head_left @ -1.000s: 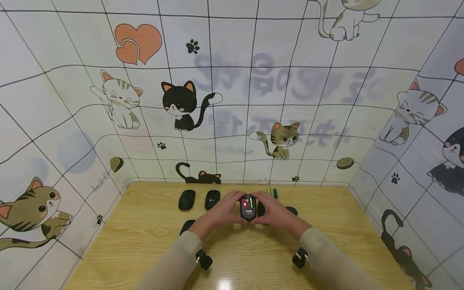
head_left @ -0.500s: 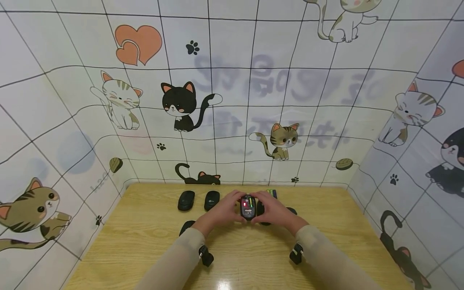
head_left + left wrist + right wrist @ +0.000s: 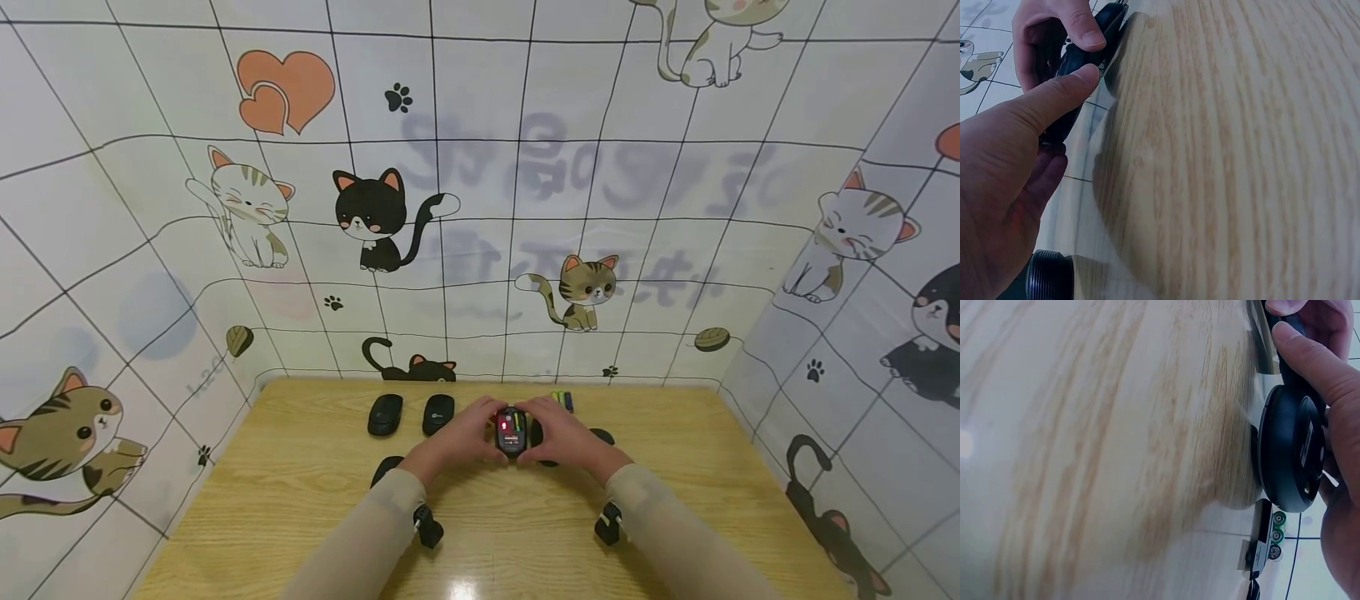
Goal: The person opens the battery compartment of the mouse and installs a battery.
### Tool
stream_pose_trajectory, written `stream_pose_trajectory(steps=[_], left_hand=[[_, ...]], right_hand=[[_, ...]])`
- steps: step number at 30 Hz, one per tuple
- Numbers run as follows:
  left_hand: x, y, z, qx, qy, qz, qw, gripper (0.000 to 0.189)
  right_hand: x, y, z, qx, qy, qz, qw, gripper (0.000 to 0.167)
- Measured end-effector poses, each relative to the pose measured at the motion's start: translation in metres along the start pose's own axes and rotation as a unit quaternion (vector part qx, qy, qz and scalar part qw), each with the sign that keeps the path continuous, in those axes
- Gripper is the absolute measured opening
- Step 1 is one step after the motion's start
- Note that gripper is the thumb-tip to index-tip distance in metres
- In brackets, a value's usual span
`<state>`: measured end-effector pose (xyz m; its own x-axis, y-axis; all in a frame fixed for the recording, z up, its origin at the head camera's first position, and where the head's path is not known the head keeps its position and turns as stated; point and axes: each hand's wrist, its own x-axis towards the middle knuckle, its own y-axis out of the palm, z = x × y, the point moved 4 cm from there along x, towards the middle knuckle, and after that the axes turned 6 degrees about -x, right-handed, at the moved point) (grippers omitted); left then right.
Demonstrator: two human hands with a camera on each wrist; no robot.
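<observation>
A black computer mouse [image 3: 512, 433] is held upside down between both hands near the middle of the table. Its underside faces up, with a red glow and a green-and-yellow battery strip showing in its compartment. My left hand [image 3: 467, 437] grips the left side and my right hand [image 3: 564, 435] the right. In the left wrist view both thumbs press the near end of the mouse [image 3: 1077, 57]. Close beside my right hand, another black mouse [image 3: 1291, 450] lies with its labelled underside turned toward the fingers; the head view shows it mostly hidden.
Two black mice [image 3: 386, 415] stand at the back left, and a third mouse [image 3: 386, 468] is partly covered by my left forearm. Several green batteries [image 3: 562, 402] lie behind my right hand. A dark rounded object [image 3: 602, 435] peeks out past the right wrist. Cat-print curtains surround the table.
Both hands keep their grip; the held mouse has shifted very slightly left and toward me. The forearms have drawn slightly closer together.
</observation>
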<state>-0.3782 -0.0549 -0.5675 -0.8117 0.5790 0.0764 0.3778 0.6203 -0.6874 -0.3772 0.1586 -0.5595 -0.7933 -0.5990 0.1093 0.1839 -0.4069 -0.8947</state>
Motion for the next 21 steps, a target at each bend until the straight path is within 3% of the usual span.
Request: stream_pose_trajectory(steps=[21], left_hand=[[0.0032,0.0057,-0.0024,0.026,-0.026,0.015,0.9992,0.093]], right_hand=[[0.0020,0.0007,0.0062,-0.044,0.007,0.019,0.9988,0.095]])
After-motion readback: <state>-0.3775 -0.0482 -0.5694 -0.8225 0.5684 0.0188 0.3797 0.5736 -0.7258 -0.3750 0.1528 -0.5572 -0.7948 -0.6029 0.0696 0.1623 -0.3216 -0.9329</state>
